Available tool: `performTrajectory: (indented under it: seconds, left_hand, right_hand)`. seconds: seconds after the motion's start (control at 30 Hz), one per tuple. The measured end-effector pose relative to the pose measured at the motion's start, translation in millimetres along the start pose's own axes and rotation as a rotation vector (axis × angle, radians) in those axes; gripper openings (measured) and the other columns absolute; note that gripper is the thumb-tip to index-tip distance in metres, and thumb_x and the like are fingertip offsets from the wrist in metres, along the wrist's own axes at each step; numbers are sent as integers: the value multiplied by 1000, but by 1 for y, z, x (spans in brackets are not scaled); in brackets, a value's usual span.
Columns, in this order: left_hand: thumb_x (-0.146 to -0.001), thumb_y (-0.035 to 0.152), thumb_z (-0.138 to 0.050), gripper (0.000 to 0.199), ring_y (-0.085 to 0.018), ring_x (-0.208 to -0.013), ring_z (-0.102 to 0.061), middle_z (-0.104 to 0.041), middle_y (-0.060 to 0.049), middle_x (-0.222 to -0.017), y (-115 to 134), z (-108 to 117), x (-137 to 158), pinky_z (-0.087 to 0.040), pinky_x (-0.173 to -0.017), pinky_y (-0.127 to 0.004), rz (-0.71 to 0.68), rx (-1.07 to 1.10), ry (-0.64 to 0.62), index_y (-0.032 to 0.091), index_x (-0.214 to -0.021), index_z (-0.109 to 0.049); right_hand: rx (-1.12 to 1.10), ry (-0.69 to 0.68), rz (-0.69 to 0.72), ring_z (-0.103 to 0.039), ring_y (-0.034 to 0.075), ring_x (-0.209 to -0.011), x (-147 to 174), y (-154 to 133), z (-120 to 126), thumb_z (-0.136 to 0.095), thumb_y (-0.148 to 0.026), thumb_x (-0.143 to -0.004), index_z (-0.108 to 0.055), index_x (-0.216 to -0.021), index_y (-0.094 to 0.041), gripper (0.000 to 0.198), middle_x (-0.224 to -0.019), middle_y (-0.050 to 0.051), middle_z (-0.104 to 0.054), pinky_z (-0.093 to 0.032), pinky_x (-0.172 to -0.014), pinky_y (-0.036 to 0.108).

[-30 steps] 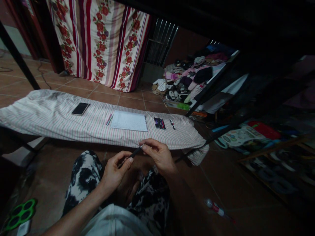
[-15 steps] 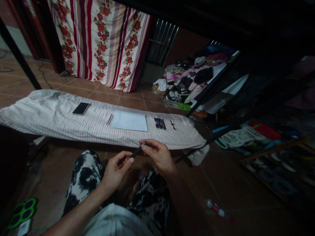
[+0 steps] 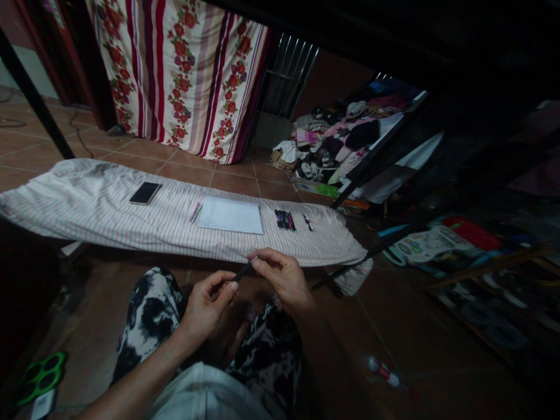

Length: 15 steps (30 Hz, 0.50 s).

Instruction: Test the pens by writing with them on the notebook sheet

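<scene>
Over my lap, my left hand [image 3: 213,299] pinches the lower end of a dark, slim pen [image 3: 243,270]. The fingertips of my right hand [image 3: 282,274] close on the pen's upper end, so it slants between both hands. Just beyond them lies a spiral notepad [image 3: 230,215] on a striped cloth [image 3: 175,219]. To the notepad's right is a row of several dark pens [image 3: 285,220], and a separate small group of pens [image 3: 308,221] lies farther right. A pair of colored pens [image 3: 195,212] rests at its left side.
A phone [image 3: 145,193] lies on the cloth at the left. Dark poles [image 3: 39,96] slant at both sides. On the floor are a plastic bottle [image 3: 382,371] at right and a green object [image 3: 42,376] at left. Clothes [image 3: 341,137] are heaped at the back.
Both hands stay almost in place, still on the pen. The right fingers shift very slightly at its upper end. The things on the cloth have not moved.
</scene>
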<state>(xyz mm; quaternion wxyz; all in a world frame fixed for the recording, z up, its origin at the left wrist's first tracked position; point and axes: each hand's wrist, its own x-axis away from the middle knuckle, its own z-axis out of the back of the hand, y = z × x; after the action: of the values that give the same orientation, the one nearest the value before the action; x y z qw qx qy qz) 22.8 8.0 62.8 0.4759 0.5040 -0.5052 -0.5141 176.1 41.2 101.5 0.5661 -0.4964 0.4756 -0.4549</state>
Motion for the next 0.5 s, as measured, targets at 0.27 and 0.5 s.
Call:
performTrajectory:
  seconds: [0.27,0.5]
  left_hand:
    - [-68,33,-61,19,-13,-57,-54,-60,1,-62,1,0,1,-44,-56,-22,-28,-31,53,16,-76,-64]
    - [-70,32,-59,18,-13,-59,-54,-60,1,-63,-2,2,1,-44,-57,-22,-26,-12,32,16,-78,-64]
  right_hand:
    - [-34,33,-56,-57,12,-66,2,2,-2,-70,-33,-63,-67,-76,-19,19,-74,1,-65,-46,-63,24]
    - [-20,17,-21,-57,13,-71,2,4,0,-67,-35,-68,-70,-86,-22,22,-86,3,-67,-46,-64,25]
